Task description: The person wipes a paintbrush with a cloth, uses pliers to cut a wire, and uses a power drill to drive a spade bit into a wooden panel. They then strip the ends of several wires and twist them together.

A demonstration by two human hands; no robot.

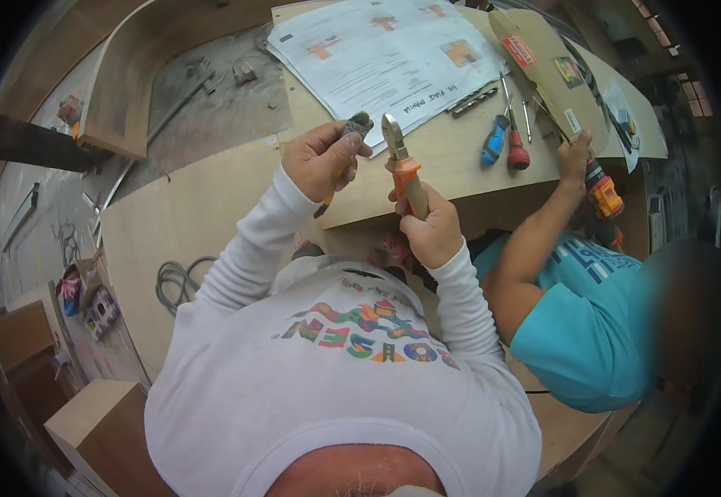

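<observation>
My left hand (pixel 319 161) pinches a short grey piece with a rough, frayed-looking end (pixel 359 124) between thumb and fingers. Below that hand a yellow and black end (pixel 325 204) shows; the palm hides how it is held. My right hand (pixel 433 228) is wrapped round the orange and tan handles of a pair of pliers (pixel 403 170). Their metal jaws point up, close to the right of the grey piece and apart from it. Both hands are above the front edge of the wooden table (pixel 335 203).
Printed sheets (pixel 360 74) cover the table's far part. Drill bits (pixel 475 102), a blue screwdriver (pixel 495 141) and a red one (pixel 518 153) lie at right. A co-worker in teal (pixel 576 323) reaches to a cardboard piece (pixel 542 70), beside a power drill (pixel 605 195). Grey cable (pixel 176 282) lies left.
</observation>
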